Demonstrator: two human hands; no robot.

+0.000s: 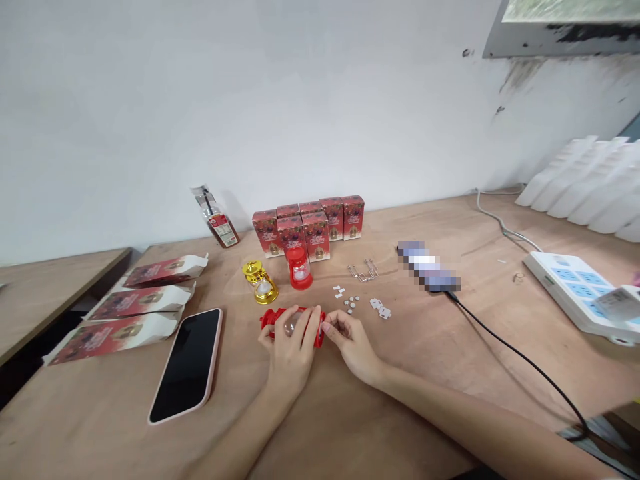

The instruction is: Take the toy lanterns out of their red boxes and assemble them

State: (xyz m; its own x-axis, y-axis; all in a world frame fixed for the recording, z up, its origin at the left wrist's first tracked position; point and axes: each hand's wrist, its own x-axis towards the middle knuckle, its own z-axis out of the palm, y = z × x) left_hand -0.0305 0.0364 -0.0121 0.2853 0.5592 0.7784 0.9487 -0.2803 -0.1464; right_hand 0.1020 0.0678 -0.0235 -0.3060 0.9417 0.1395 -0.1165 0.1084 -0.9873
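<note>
A small red toy lantern (291, 324) lies on its side on the wooden table, its base facing right. My left hand (294, 340) is wrapped over its body from the near side. At the base, the thumb and fingers of my right hand (350, 339) are pinched together; whatever is between them is hidden. Just beyond stand another red lantern (299, 269) and a gold lantern (261, 283), both upright. To the right of these lie several button cells (353, 303), small white pieces (339, 291), white plastic parts (381, 308) and bent wire handles (364, 271).
Several red printed boxes (318, 237) stand near the wall beside a bottle (223, 228). Three flattened boxes (135, 303) and a phone (186, 367) lie on the left. On the right are a phone with a cable (427, 267), a power strip (575, 287) and white plastic containers (585, 180).
</note>
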